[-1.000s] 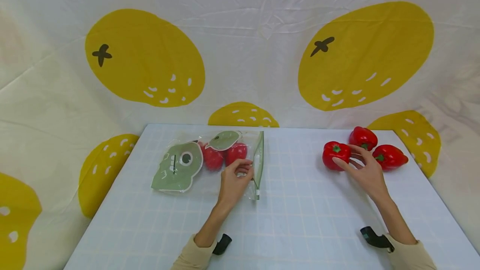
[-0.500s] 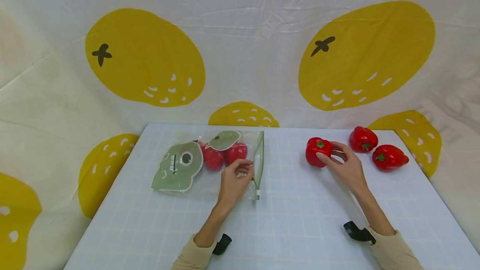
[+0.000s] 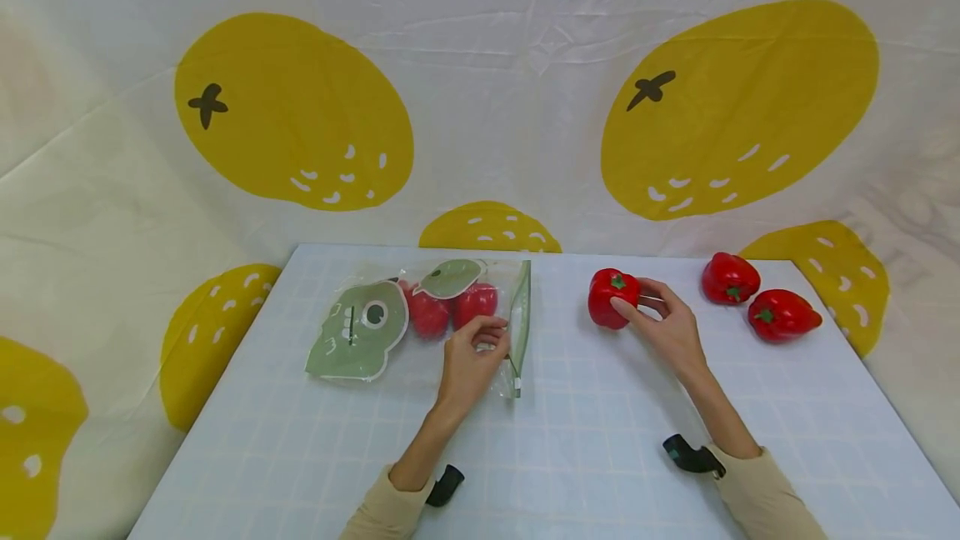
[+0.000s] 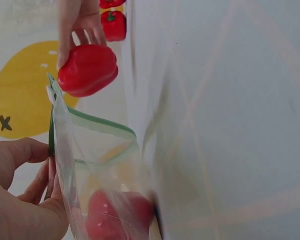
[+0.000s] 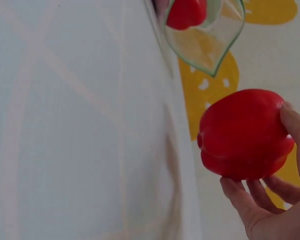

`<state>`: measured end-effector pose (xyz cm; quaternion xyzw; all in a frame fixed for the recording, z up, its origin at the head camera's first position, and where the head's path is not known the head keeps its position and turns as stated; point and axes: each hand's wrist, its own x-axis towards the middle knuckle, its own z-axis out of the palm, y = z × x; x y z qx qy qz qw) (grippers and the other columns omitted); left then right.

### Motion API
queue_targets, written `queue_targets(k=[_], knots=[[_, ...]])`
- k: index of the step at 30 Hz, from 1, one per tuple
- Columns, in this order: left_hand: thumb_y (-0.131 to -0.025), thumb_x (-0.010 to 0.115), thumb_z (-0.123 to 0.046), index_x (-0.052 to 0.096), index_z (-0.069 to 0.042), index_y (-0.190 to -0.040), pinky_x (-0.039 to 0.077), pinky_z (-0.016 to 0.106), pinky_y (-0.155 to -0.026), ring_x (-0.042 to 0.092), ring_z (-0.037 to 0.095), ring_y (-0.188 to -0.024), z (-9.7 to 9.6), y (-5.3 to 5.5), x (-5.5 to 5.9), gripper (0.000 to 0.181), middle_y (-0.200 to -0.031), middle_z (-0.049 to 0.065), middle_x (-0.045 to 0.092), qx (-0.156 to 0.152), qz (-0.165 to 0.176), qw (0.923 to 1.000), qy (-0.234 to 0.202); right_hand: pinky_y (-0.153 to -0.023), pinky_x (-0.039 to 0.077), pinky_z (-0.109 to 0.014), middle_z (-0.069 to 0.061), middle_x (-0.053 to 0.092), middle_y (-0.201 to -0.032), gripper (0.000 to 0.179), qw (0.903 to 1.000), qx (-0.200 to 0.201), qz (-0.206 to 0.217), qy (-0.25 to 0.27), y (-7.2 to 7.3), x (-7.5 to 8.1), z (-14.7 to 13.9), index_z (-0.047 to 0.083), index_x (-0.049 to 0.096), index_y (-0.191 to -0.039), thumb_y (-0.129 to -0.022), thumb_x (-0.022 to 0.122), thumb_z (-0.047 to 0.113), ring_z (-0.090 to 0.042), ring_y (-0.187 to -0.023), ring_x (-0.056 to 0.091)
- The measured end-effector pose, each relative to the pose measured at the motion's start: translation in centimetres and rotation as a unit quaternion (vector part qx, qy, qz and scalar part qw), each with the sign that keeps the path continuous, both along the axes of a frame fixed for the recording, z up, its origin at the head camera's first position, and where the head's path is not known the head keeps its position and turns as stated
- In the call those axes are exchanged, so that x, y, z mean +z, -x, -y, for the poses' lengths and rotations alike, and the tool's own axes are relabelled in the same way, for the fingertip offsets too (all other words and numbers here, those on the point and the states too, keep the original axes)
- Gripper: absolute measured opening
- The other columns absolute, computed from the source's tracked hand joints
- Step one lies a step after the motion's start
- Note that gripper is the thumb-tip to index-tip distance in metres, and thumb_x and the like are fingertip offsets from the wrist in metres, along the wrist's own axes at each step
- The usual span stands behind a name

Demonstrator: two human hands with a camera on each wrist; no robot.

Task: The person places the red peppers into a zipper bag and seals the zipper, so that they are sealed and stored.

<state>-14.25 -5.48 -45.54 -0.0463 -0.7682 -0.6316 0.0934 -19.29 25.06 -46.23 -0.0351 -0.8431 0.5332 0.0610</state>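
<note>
White cloth [image 3: 510, 140] printed with large yellow fruits [image 3: 292, 115] hangs behind a pale blue table [image 3: 570, 457] with a faint grid pattern. Two bare hands in beige sleeves [image 3: 765, 494] reach over it, a black device [image 3: 445, 487] at each wrist.

On the table's left half, toward the back, lies a clear bag [image 3: 524, 298] with a green monster print [image 3: 367, 327]. Red pieces [image 3: 430, 315] show through the plastic, partly hidden by the print. The bag's green-edged mouth faces right, and both wrist views show it parted. The left hand [image 3: 468, 367] pinches the rim of that mouth between thumb and fingertips.

To the right of the bag, apart from its mouth, the right hand [image 3: 670, 336] holds a glossy red pepper [image 3: 606, 298], thumb on one side, fingers spread along the other. Its green stem [image 3: 618, 281] shows in the head view.

Farther right, near the back corner, are two others: the back pepper [image 3: 730, 278] and, just beside it, the front pepper [image 3: 784, 316], its stem pointing left.
</note>
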Motion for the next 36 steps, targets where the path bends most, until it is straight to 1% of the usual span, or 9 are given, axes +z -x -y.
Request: queue_targets(k=[3, 9, 13, 17, 21, 26, 30, 33, 36], knots=[[-0.091, 0.075, -0.003, 0.074, -0.001, -0.109, 0.060, 0.023, -0.076, 0.071, 0.028, -0.087, 0.0, 0.0, 0.0, 0.018, -0.101, 0.013, 0.073, -0.002, -0.005, 1.0000, -0.002, -0.080, 0.050, -0.008, -0.013, 0.052, -0.148, 0.079, 1.0000, 0.006, 0.000, 0.006, 0.2, -0.1, 0.7, 0.013, 0.047, -0.150, -0.089, 0.075, 0.054, -0.032, -0.132, 0.050], [-0.092, 0.075, -0.004, 0.074, -0.002, -0.109, 0.060, 0.023, -0.076, 0.071, 0.026, -0.087, 0.0, 0.0, 0.0, 0.018, -0.101, 0.013, 0.073, -0.003, -0.003, 1.0000, 0.000, -0.080, 0.050, -0.009, -0.012, 0.052, -0.148, 0.077, 0.9996, 0.019, 0.003, 0.019, 0.6, 0.1, 2.1, 0.013, 0.047, -0.151, -0.090, 0.076, 0.051, -0.033, -0.134, 0.050], [-0.092, 0.075, -0.004, 0.074, -0.002, -0.109, 0.060, 0.023, -0.076, 0.071, 0.026, -0.087, 0.0, 0.0, -0.1, 0.017, -0.101, 0.013, 0.074, -0.005, -0.008, 1.0000, 0.001, -0.081, 0.051, -0.010, -0.012, 0.053, -0.147, 0.077, 0.9995, 0.019, 0.006, 0.023, 1.0, -0.2, 3.0, 0.013, 0.048, -0.150, -0.089, 0.076, 0.052, -0.032, -0.132, 0.051], [-0.092, 0.075, -0.004, 0.074, -0.002, -0.108, 0.060, 0.022, -0.075, 0.071, 0.026, -0.086, 0.0, 0.0, 0.0, 0.017, -0.101, 0.013, 0.074, -0.004, -0.007, 0.9999, 0.006, -0.082, 0.052, -0.012, -0.011, 0.054, -0.146, 0.076, 0.9994, 0.023, 0.005, 0.027, 1.3, -0.4, 3.9, 0.013, 0.049, -0.149, -0.089, 0.076, 0.053, -0.030, -0.131, 0.051], [-0.092, 0.074, -0.003, 0.073, -0.002, -0.109, 0.060, 0.022, -0.075, 0.071, 0.025, -0.087, 0.0, -0.1, 0.2, 0.017, -0.102, 0.012, 0.073, -0.003, -0.002, 1.0000, 0.009, -0.083, 0.053, -0.015, -0.009, 0.055, -0.144, 0.075, 0.9991, 0.029, 0.007, 0.030, 1.4, -0.5, 5.0, 0.015, 0.050, -0.147, -0.088, 0.076, 0.054, -0.028, -0.129, 0.053], [-0.093, 0.074, -0.004, 0.073, -0.003, -0.110, 0.060, 0.022, -0.075, 0.071, 0.024, -0.087, 0.0, 0.0, 0.1, 0.017, -0.102, 0.011, 0.073, -0.001, 0.000, 0.9999, 0.014, -0.087, 0.055, -0.020, -0.009, 0.057, -0.142, 0.073, 0.9987, 0.034, 0.007, 0.038, 1.7, -0.7, 6.3, 0.014, 0.053, -0.145, -0.088, 0.076, 0.054, -0.027, -0.126, 0.055], [-0.092, 0.075, -0.004, 0.074, -0.003, -0.110, 0.060, 0.023, -0.076, 0.071, 0.025, -0.087, -0.1, 0.0, 0.0, 0.017, -0.102, 0.011, 0.073, 0.000, -0.001, 0.9999, 0.012, -0.087, 0.056, -0.022, -0.008, 0.059, -0.139, 0.070, 0.9983, 0.037, 0.011, 0.044, 1.9, -0.9, 7.2, 0.014, 0.055, -0.142, -0.088, 0.076, 0.054, -0.026, -0.124, 0.057], [-0.092, 0.075, -0.004, 0.073, -0.003, -0.110, 0.060, 0.023, -0.076, 0.071, 0.025, -0.088, -0.1, 0.0, 0.0, 0.018, -0.102, 0.011, 0.073, 0.000, -0.001, 1.0000, 0.009, -0.090, 0.057, -0.028, -0.007, 0.059, -0.139, 0.069, 0.9978, 0.041, 0.017, 0.050, 2.0, -1.2, 7.8, 0.015, 0.055, -0.142, -0.089, 0.076, 0.053, -0.026, -0.123, 0.057], [-0.092, 0.074, -0.004, 0.073, -0.003, -0.110, 0.060, 0.023, -0.076, 0.071, 0.024, -0.087, 0.0, 0.0, 0.0, 0.018, -0.102, 0.011, 0.073, 0.001, -0.001, 0.9999, 0.011, -0.096, 0.057, -0.038, -0.008, 0.058, -0.140, 0.070, 0.9972, 0.046, 0.026, 0.053, 2.0, -1.3, 8.5, 0.014, 0.055, -0.143, -0.089, 0.076, 0.053, -0.028, -0.125, 0.056]])
